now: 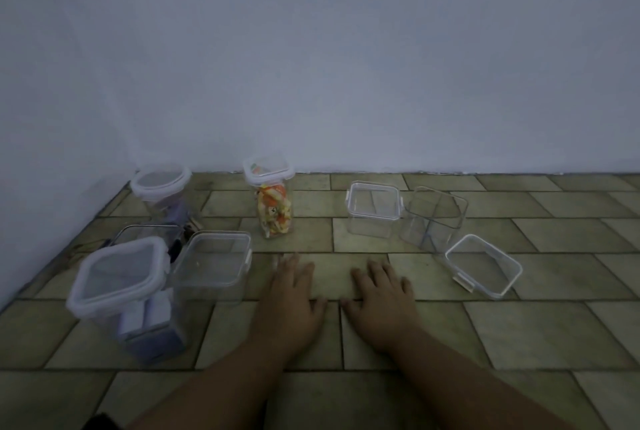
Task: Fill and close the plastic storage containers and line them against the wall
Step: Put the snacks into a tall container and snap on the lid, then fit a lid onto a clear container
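Forearms are reaching in from the near edge, and the left hand (294, 291) and right hand (382, 294) are resting palm-down on the tiled floor (519, 336), fingers straight and slightly spread, gripping nothing, thumbs close together. Open tile is lying beyond the fingertips up to the wall (346, 83) and across the whole right side. At near left, a lidded container of white blocks (117, 294) is standing just beside an empty lidded container (211, 267); a dark-rimmed open container (149, 234) is sitting behind them. A round-lidded container (161, 187) is occupying the far left corner. The tall container (273, 208), clear plastic holding orange and yellow pieces, is standing upright near the wall, long axis vertical, lid clipped on. At right, a clear lidded container (374, 211) is touching a lidless container (433, 218), which is appearing tilted. A loose lid (483, 268), white-rimmed with clip tabs, is lying nearer, skewed to the tile joints.
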